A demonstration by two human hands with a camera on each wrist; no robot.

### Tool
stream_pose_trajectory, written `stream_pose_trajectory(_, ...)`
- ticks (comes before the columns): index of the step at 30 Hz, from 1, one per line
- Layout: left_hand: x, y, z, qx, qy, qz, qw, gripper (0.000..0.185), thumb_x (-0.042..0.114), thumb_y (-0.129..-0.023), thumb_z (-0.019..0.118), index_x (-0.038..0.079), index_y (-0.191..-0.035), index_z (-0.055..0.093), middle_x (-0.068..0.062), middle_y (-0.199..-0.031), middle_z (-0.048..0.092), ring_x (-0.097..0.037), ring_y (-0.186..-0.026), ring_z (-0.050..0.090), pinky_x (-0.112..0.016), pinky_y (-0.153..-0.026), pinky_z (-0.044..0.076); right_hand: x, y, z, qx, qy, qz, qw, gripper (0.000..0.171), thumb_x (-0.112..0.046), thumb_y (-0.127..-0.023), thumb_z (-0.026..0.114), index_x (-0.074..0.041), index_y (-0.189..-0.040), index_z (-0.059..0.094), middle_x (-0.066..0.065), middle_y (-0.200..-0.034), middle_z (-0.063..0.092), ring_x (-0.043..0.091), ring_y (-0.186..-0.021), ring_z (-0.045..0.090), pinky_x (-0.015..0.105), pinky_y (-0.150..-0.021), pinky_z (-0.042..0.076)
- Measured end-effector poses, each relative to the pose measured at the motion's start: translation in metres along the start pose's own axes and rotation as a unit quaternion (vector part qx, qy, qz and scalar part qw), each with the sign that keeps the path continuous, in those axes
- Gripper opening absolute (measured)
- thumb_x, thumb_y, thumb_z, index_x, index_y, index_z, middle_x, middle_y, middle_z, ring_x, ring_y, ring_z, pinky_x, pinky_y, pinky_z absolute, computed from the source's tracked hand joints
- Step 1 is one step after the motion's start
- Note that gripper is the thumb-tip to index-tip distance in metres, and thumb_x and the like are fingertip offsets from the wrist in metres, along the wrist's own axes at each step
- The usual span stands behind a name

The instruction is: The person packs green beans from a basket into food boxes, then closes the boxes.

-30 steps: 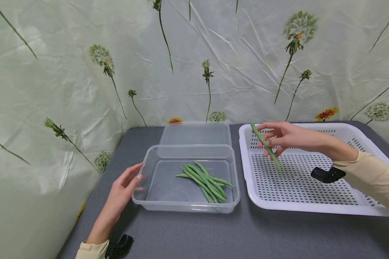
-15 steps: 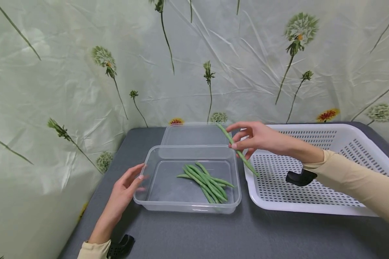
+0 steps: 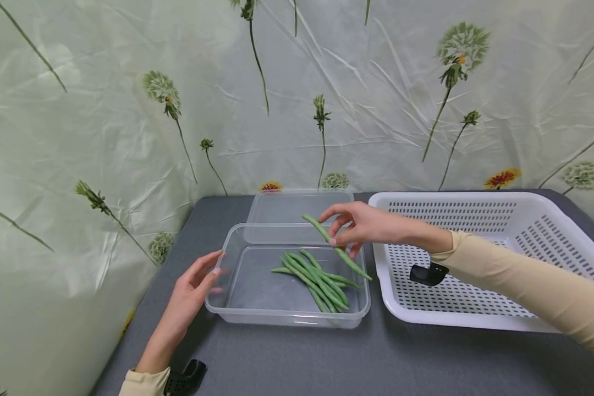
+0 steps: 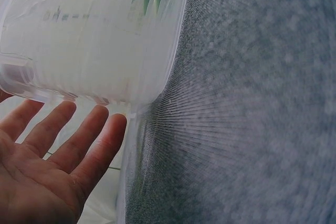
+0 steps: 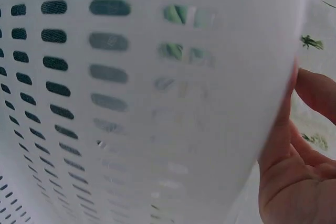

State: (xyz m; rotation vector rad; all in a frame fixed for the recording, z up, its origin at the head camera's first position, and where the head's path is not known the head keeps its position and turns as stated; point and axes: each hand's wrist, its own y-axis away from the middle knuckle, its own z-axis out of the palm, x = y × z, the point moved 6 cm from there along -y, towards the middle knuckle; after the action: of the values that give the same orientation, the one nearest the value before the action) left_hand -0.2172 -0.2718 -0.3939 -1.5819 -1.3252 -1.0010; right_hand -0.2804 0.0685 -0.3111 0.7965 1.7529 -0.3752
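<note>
My right hand (image 3: 355,224) pinches one long green bean (image 3: 336,248) and holds it over the right part of a clear plastic container (image 3: 237,237). Several green beans (image 3: 313,278) lie in that container. My left hand (image 3: 192,286) rests with straight fingers against the container's left wall; the left wrist view shows its open palm (image 4: 50,174) beside the clear wall (image 4: 100,35). The right wrist view shows only the white basket wall (image 5: 131,103) and part of my right hand (image 5: 299,177).
A white perforated basket (image 3: 475,322) stands to the right of the container on the grey table (image 3: 302,357). A clear lid (image 3: 287,206) lies behind the container. A flower-patterned sheet (image 3: 104,110) hangs behind and to the left.
My right hand has carried the bean leftward from above the white basket to above the clear container. The left hand has stayed at the container's left wall.
</note>
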Motion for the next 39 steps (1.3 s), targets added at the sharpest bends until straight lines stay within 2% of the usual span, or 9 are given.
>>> stream_pose_trajectory(7,-0.001,-0.002,0.001,-0.001,-0.005,0.003,1.0,0.045,0.029,-0.103,0.055,0.016,-0.145,0.046,-0.009,-0.146,0.047,-0.029,-0.121,0.056,-0.035,-0.082,0.055,0.001,-0.001,0.005,-0.018,0.016,-0.016,1.0,0.046,-0.007,-0.093,0.067,-0.004,-0.136,0.05,0.015,-0.11,0.064,0.043,-0.093,0.064,0.048,-0.071,0.058)
stream_pose_trajectory(13,-0.004,-0.002,0.002,-0.006,0.002,-0.012,0.9999,0.046,0.031,-0.103,0.054,0.016,-0.146,0.045,-0.008,-0.146,0.046,-0.028,-0.123,0.055,-0.036,-0.083,0.055,-0.003,0.008,-0.001,-0.009,0.028,-0.02,0.999,0.041,-0.012,-0.096,0.065,-0.007,-0.135,0.053,0.014,-0.112,0.064,0.033,-0.091,0.066,0.05,-0.072,0.057)
stream_pose_trajectory(21,0.007,-0.004,-0.002,-0.051,0.014,-0.009,0.9986,0.048,0.027,-0.105,0.051,0.011,-0.149,0.041,-0.013,-0.15,0.04,-0.028,-0.123,0.055,-0.035,-0.084,0.055,-0.019,0.028,-0.032,0.032,0.078,-0.038,0.996,0.036,-0.017,-0.101,0.059,-0.007,-0.135,0.054,0.012,-0.115,0.065,0.032,-0.096,0.066,0.048,-0.072,0.057)
stream_pose_trajectory(25,0.013,-0.007,-0.006,-0.071,0.002,-0.016,0.9974,0.047,0.032,-0.105,0.049,0.012,-0.148,0.043,-0.014,-0.147,0.044,-0.027,-0.121,0.057,-0.038,-0.087,0.053,-0.025,0.038,-0.055,0.067,0.098,-0.042,0.992,0.037,-0.019,-0.101,0.059,-0.008,-0.135,0.054,0.013,-0.115,0.065,0.035,-0.098,0.065,0.047,-0.073,0.057)
stream_pose_trajectory(31,0.022,-0.024,-0.017,-0.085,-0.048,-0.012,0.9951,0.045,0.036,-0.106,0.046,0.007,-0.14,0.052,-0.015,-0.136,0.054,-0.026,-0.117,0.058,-0.04,-0.092,0.051,-0.024,0.041,-0.09,0.131,0.106,-0.047,0.985,0.036,-0.017,-0.1,0.06,-0.003,-0.133,0.055,0.015,-0.111,0.066,0.034,-0.097,0.065,0.046,-0.074,0.057)
stream_pose_trajectory(35,0.023,-0.043,-0.023,-0.101,-0.04,-0.009,0.9941,0.047,0.035,-0.105,0.048,0.002,-0.139,0.052,-0.017,-0.136,0.054,-0.024,-0.115,0.06,-0.04,-0.093,0.051,-0.02,0.035,-0.105,0.158,0.102,-0.037,0.981,0.035,-0.013,-0.1,0.06,-0.001,-0.132,0.055,0.015,-0.107,0.067,0.034,-0.098,0.065,0.044,-0.076,0.057)
stream_pose_trajectory(39,0.022,-0.067,-0.027,-0.124,-0.024,-0.026,0.9917,0.05,0.036,-0.105,0.048,0.0,-0.141,0.047,-0.02,-0.14,0.049,-0.028,-0.119,0.058,-0.039,-0.093,0.051,-0.014,0.021,-0.117,0.177,0.103,-0.018,0.979,0.035,-0.013,-0.1,0.06,-0.001,-0.132,0.055,0.015,-0.108,0.067,0.03,-0.098,0.065,0.04,-0.079,0.057)
